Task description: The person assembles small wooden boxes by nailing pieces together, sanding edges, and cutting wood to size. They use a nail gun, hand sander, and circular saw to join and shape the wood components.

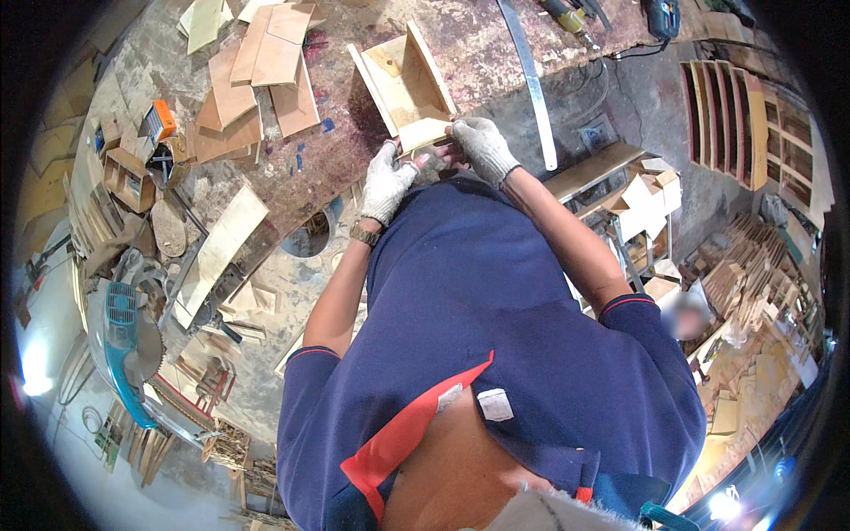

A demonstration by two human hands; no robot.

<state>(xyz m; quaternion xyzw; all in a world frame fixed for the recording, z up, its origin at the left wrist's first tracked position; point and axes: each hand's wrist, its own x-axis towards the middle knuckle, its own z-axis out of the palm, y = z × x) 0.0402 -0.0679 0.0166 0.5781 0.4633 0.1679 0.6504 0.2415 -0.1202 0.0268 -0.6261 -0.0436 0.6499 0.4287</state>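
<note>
An open wooden box (403, 78) lies on the worktable, its long side walls running away from me. At its near end sits a small pale wooden panel (424, 134), slightly tilted. My left hand (388, 181), in a white knit glove with bare fingertips, grips the panel's left lower edge. My right hand (484, 150), gloved the same way, pinches the panel's right end beside the box's corner. Both sets of fingertips come close together under the panel and are partly hidden there. I cannot tell whether the panel is joined to the box.
Thin wooden boards (266, 62) are stacked left of the box. A long metal ruler (531, 88) lies to the right, sticking past the table's edge. A power tool (571, 19) rests at the far right. A teal circular saw (124, 345) stands at the left.
</note>
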